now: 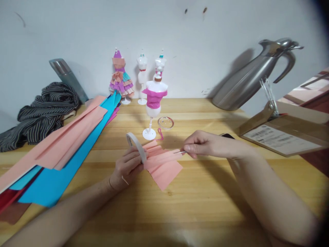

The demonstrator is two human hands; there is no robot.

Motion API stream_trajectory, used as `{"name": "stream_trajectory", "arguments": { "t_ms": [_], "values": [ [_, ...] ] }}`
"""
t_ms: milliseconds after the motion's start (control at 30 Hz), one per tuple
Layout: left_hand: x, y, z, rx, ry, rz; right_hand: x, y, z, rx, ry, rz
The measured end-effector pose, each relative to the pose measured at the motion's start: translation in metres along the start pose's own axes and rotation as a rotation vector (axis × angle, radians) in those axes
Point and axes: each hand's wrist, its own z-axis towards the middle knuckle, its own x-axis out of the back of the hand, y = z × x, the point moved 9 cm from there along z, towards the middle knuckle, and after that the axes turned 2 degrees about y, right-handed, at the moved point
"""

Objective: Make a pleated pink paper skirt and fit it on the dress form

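My left hand (126,168) is closed around a white roll of tape (136,146) and presses on the left edge of a pleated pink paper piece (162,164) lying on the wooden table (205,192). My right hand (203,144) pinches the free end of the tape strip, stretched along the paper's upper edge. Just behind the paper stands a small white mannequin (154,103) wearing a magenta paper top.
Long pink and blue paper sheets (64,151) lie at left beside a striped cloth (43,113). Three more mannequins (142,79) stand at the wall, one in a layered paper dress (120,80). A steel jug (254,75), a cardboard box (285,133) and a small clear dish (166,122) are to the right.
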Motion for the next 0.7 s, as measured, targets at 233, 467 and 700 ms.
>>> {"name": "stream_trajectory", "arguments": {
  "t_ms": [233,467,700],
  "values": [
    [-0.0001,-0.0014,-0.0012,0.004,0.003,-0.030,-0.0042,0.0011,-0.0001,0.002,-0.031,0.011],
    [0.0006,-0.0011,-0.0013,0.007,0.007,-0.003,-0.0045,-0.0012,0.0004,0.018,-0.027,0.021],
    [0.0001,-0.0003,-0.0002,0.005,-0.010,-0.009,-0.0052,-0.0016,0.0008,0.028,-0.032,0.042]
  ]
}}
